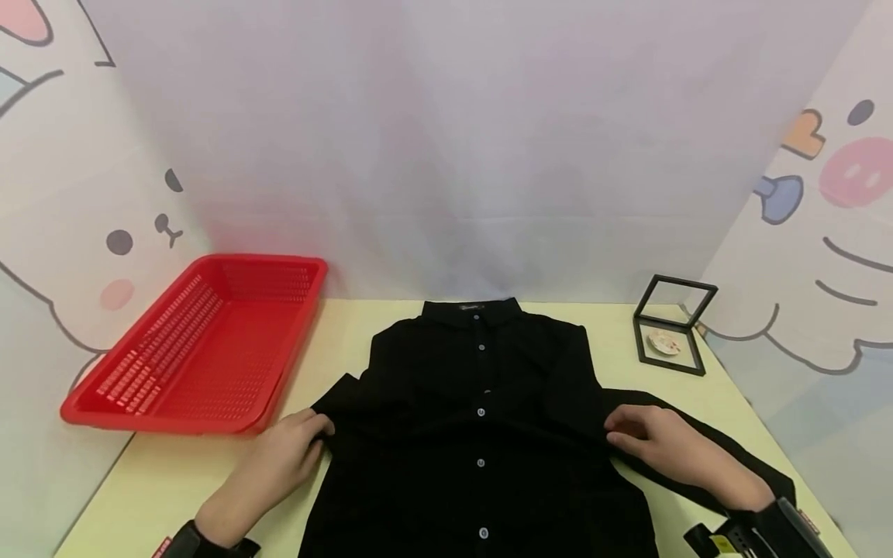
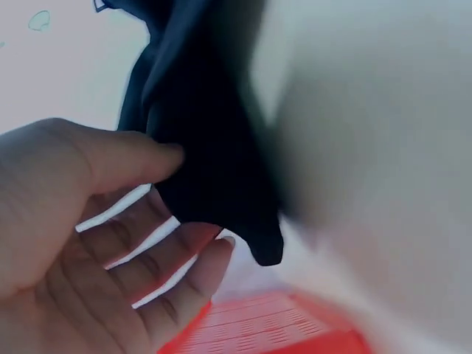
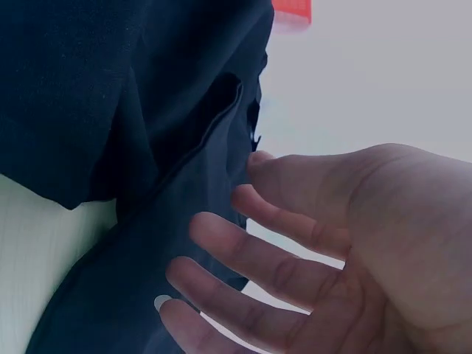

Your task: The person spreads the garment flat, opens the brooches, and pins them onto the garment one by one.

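A black button-up shirt (image 1: 432,465) lies front side up, its collar (image 1: 470,311) at the far edge of the table. On the left, my left hand (image 1: 282,457) pinches a folded-over piece of the shirt's cloth between thumb and fingers; the left wrist view shows that black cloth (image 2: 210,162) under the thumb. My right hand (image 1: 659,446) hovers over or lightly touches the right sleeve (image 1: 749,457), which runs out toward the lower right. In the right wrist view its fingers (image 3: 247,243) are spread and loosely bent, gripping no cloth.
A red plastic basket (image 1: 279,391) with slotted sides stands at the left. At the back right, a small black-framed case (image 1: 671,366) stands open with a round pale item (image 1: 663,342) inside. Curtains with cartoon faces enclose the pale yellow table (image 1: 167,473).
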The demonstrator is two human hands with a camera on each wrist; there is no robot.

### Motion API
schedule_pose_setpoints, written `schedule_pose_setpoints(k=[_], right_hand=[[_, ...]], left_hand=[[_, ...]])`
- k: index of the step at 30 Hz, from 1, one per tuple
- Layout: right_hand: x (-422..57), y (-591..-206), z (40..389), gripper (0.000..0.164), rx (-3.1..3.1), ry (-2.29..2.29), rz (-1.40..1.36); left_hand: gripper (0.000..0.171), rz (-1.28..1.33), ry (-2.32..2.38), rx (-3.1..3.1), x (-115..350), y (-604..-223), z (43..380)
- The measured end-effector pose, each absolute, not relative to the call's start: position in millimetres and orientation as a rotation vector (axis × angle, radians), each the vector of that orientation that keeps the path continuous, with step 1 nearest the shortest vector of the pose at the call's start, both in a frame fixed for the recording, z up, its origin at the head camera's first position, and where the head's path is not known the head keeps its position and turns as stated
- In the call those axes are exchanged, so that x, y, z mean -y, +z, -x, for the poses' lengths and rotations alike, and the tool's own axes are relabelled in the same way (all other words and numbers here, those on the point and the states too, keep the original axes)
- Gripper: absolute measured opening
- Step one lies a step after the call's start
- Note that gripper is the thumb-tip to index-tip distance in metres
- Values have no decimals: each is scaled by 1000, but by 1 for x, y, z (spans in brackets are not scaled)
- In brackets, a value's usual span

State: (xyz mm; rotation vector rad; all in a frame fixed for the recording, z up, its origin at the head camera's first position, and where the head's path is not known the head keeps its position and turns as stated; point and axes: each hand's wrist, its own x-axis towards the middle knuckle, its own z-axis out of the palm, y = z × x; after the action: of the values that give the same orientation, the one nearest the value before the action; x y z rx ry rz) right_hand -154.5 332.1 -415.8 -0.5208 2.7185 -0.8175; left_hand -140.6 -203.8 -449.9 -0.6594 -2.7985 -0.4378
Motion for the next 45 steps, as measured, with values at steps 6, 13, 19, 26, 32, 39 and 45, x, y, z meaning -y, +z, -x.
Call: schedule_pose_setpoints(k=[6, 13, 19, 26, 32, 39, 45], right_hand=[[-330, -419, 157, 17, -2714, -845, 530], [-327, -416, 158, 16, -2694, -856, 559], [-324, -415, 160, 19, -2678, -853, 605], [-322, -420, 161, 18, -2673, -827, 626], [-325, -421, 158, 17, -2686, -820, 605], [-328, -424, 157, 18, -2682, -841, 598], [-330, -426, 155, 18, -2680, -837, 580]], left_hand=[[21, 713, -370, 2668, 198, -425, 147], [17, 771, -423, 2559, 168, -399, 167], [15, 1005, -494, 2494, 129, -402, 179], [15, 1295, -391, 2710, 101, -427, 178], [51, 1137, -452, 2640, 111, -434, 182], [78, 601, -469, 2913, 124, -432, 198], [45, 564, -476, 3003, 140, -441, 198]])
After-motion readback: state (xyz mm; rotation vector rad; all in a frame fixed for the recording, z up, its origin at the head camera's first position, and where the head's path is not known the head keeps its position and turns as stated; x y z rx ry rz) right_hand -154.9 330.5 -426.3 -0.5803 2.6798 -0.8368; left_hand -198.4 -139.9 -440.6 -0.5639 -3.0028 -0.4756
